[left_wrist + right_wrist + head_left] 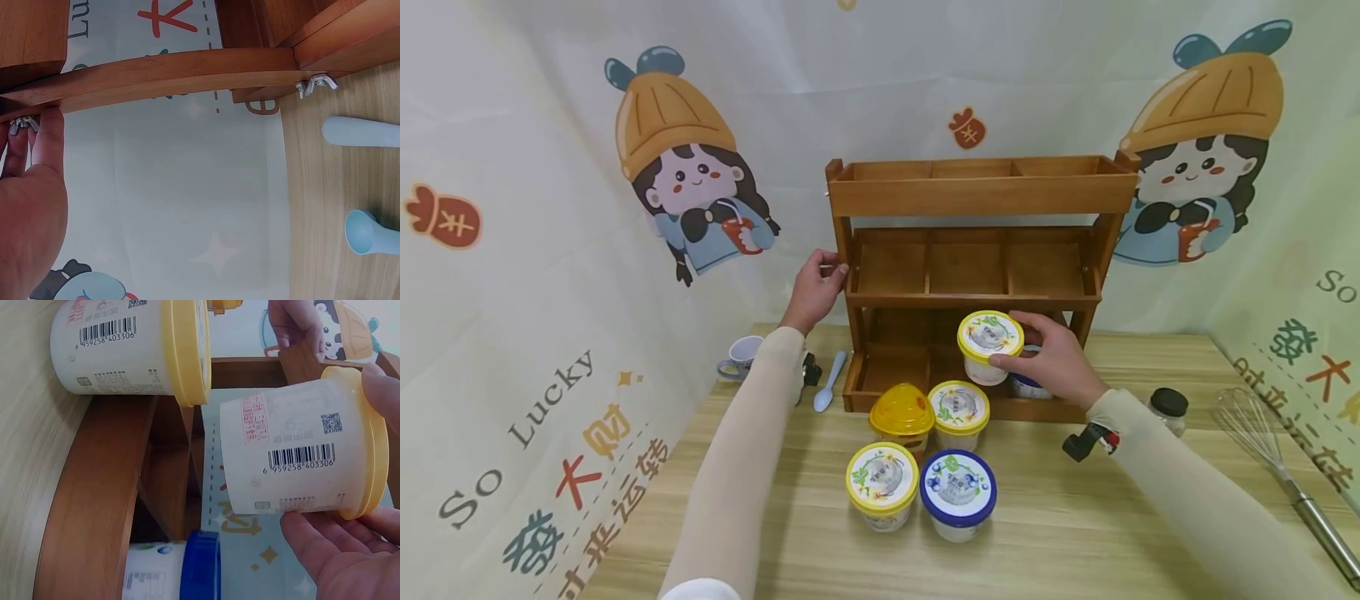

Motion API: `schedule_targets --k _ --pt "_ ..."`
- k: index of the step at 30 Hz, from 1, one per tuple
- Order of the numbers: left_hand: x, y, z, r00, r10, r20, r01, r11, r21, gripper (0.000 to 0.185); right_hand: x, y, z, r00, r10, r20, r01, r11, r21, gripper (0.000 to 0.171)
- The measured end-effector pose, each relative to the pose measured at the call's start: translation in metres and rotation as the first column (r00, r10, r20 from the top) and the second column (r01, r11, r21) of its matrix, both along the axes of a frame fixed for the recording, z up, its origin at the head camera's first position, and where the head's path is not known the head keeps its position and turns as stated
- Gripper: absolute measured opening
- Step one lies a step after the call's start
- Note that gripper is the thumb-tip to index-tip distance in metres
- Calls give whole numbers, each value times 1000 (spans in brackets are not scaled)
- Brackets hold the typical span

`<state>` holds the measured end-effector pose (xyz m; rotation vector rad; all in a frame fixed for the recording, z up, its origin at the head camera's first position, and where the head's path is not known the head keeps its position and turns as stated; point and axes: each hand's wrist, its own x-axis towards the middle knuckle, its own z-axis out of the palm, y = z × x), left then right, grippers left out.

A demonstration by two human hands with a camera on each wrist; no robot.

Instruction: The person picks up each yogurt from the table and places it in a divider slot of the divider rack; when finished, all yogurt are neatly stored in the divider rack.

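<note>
My right hand (1057, 358) grips a yellow-lidded tub (990, 346) by its side, holding it up before the lower tier of a wooden shelf rack (981, 198). In the right wrist view the thumb lies at the lid and the fingers under the tub (294, 453). A blue-lidded tub (169, 572) sits in the rack's lowest right section, partly behind my right hand in the head view. My left hand (817, 287) holds the rack's left side post; the left wrist view shows its fingers around a wing nut (24, 125) on the wooden side rail (181, 75).
Before the rack stand two yellow-lidded tubs, the nearer one (882, 483) beside a blue-lidded tub (958, 492), and an orange-yellow domed container (902, 414). A mug (743, 357) and pale blue spoon (830, 383) lie left; a black-lidded jar (1168, 410) and whisk (1273, 467) right.
</note>
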<state>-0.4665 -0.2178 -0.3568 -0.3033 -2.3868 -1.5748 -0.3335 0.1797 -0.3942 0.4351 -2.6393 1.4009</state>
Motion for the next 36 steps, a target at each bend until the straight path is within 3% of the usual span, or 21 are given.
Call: schedule_targets --k 12,22,30,36 --pt "0 1 0 1000 8 7 -8 1000 25 36 -21 -20 -19 999 11 41 -12 1000 27 96" --pt "-1 -4 -1 999 -48 15 44 981 189 43 -31 -40 -33 997 5 71 -10 998 65 93" --pt "1 -5 1 997 -66 47 55 976 209 44 -38 -50 -44 993 -7 114 -7 992 128 94" --pt "1 -5 0 995 -80 52 65 969 237 44 -40 -49 -51 990 8 139 -26 992 122 92"
